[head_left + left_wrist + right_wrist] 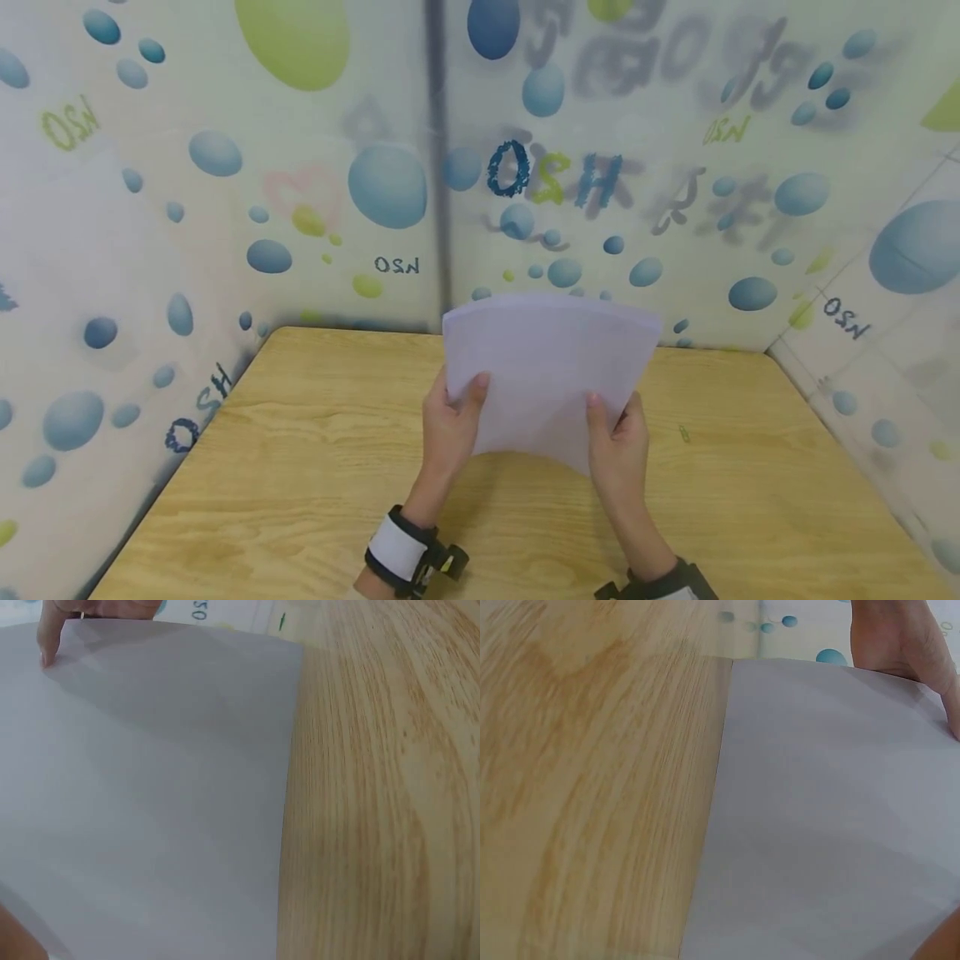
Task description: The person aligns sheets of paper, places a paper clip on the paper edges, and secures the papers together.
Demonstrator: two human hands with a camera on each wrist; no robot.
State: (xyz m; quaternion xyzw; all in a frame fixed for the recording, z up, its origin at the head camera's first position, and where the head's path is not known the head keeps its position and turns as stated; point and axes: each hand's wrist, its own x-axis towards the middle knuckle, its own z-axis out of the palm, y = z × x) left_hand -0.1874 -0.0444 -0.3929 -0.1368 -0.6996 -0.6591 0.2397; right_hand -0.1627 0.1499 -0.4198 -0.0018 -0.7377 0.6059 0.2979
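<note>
A stack of white paper is held up above the wooden table, bowed so that its lower edge arches. My left hand grips its left side, thumb on the near face and fingers behind. On the opposite side my right hand pinches the sheets the same way. The blank face of the paper fills much of the left wrist view, with the right thumb pressing near its edge. In the right wrist view the left hand shows at the paper's far edge. Fingers behind the sheets are mostly hidden.
A small green paper clip lies on the wooden table, right of the right hand. Pale walls with blue and green dots and lettering enclose the table at the back and both sides.
</note>
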